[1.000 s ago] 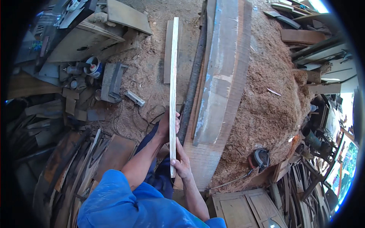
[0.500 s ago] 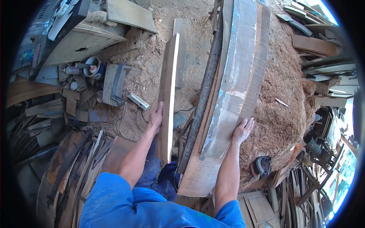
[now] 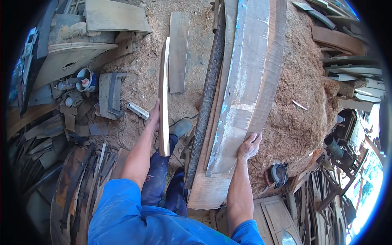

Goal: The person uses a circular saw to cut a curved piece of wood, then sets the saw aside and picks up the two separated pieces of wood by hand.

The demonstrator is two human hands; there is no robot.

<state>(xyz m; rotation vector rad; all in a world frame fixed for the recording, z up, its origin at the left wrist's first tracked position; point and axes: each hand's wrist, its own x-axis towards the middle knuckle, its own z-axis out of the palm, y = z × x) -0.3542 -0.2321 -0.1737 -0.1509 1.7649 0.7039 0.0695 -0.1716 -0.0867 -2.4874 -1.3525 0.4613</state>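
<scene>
My left hand (image 3: 154, 117) grips a wooden board (image 3: 164, 98) by its left side, about midway along. The board stands on edge with its pale narrow face toward me; most of my fingers are hidden by it. My right hand (image 3: 249, 148) lies on the right edge of a long stack of planks (image 3: 255, 61), fingers apart, thumb side on the wood. The top planks carry flaking blue and white paint, and a dark rough-edged plank (image 3: 207, 102) runs along the stack's left side.
A loose plank (image 3: 179, 53) lies on the sawdust-covered floor beyond my left hand. Right of the stack rises a sawdust heap (image 3: 300, 102), with a circular power tool (image 3: 278, 174) at its near end. A bucket (image 3: 86, 79) and wood offcuts (image 3: 47, 130) crowd the left side.
The board in my left hand has swung left and turned more on edge, showing less of its broad face. My right hand stays at the same stack edge. The whole view has shifted slightly.
</scene>
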